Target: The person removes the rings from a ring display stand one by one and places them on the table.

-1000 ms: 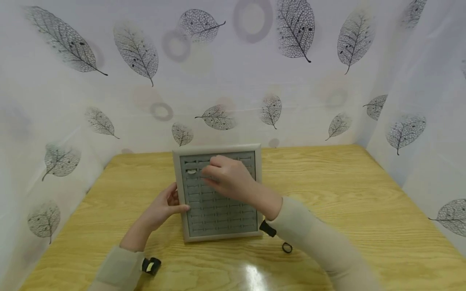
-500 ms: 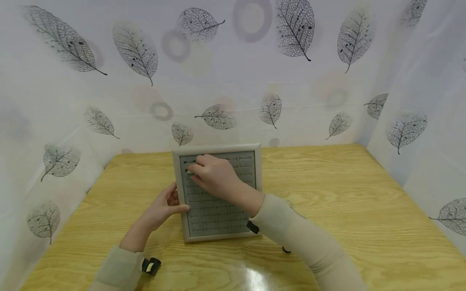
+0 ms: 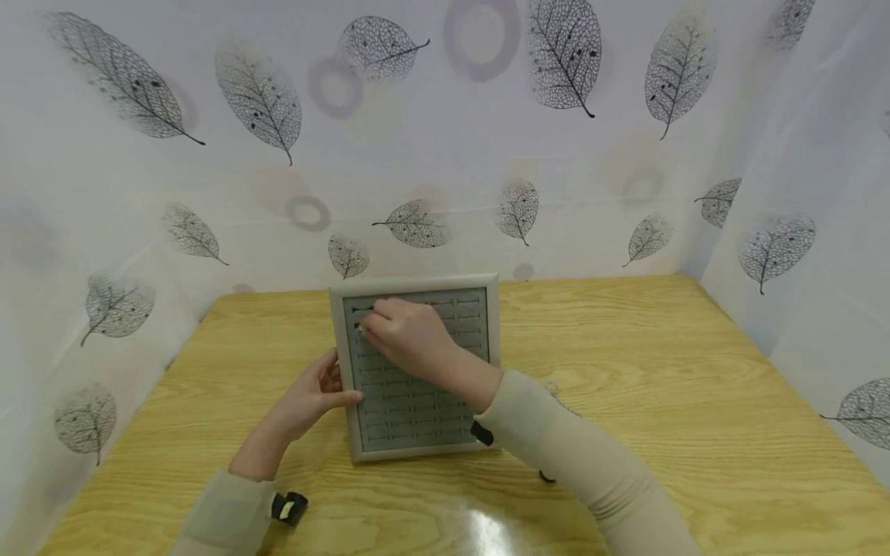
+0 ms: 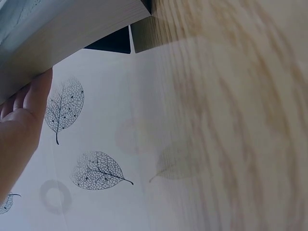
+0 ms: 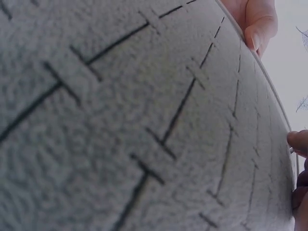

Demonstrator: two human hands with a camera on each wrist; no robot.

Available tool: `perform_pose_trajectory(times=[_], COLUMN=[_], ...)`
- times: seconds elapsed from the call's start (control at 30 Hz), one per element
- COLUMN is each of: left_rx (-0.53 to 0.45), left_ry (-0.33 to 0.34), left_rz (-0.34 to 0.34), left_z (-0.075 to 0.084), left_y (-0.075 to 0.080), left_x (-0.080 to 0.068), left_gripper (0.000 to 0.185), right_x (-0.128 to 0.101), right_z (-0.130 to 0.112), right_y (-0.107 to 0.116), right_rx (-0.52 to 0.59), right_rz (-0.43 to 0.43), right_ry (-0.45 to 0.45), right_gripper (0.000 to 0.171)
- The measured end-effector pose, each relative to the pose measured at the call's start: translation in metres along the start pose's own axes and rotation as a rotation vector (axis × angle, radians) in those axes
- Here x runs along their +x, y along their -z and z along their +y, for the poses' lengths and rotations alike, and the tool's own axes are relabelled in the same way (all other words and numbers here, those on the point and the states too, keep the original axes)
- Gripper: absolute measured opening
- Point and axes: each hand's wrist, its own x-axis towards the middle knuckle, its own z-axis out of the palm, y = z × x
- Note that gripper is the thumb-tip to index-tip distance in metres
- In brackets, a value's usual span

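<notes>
Fingertips of your right hand were the hard part: in the head view they were bunched at the upper left corner of the grey slotted pad, right where a small pale thing sat in a slot, and the hand itself covered it. Whether you pinched that thing or only touched it, I cannot tell. The right wrist view did not help much, since it showed little but the felt surface and its dark slits, with a fingertip cut off at the right edge and what may have been a sliver of metal against it.

The ring display tray lay flat on the wooden table, near the middle and close to the leaf-print backdrop. Your right hand lay over its upper left part, with the forearm crossing its lower right corner.

Your left hand was at the tray's left edge, thumb curled over the rim onto the pad and fingers against the outer side, so it gripped the frame. The left wrist view showed only the tips of those fingers under the tray's pale side, the rest out of frame.

A small dark ring lay on the table just below your right sleeve, half hidden by it.
</notes>
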Motion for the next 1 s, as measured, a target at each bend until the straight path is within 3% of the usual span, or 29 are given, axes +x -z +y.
perform_pose_trajectory(times=[0.37,0.63,0.77,1.0], left_rx=[-0.013,-0.015,-0.012,0.022], left_ry=[-0.01,-0.004,-0.012,-0.003], left_rz=[-0.011,-0.006,-0.009,0.014], left_z=[-0.002,-0.002,-0.003,-0.002], left_y=[0.001,0.0,-0.001,0.0], left_x=[0.001,0.002,0.002,0.001], left_gripper=[0.079,0.078,0.078,0.077], right_x=[-0.003,-0.008,-0.016,-0.036], right_z=[0.007,0.011,0.011,0.014], right_y=[-0.002,0.004,0.012,0.033], right_rx=[0.148,0.345,0.313,0.206], right_rz=[0.087,0.113,0.103,0.146], right_ry=[0.009,-0.012,0.002,0.131], right_gripper=[0.005,0.005,0.005,0.006])
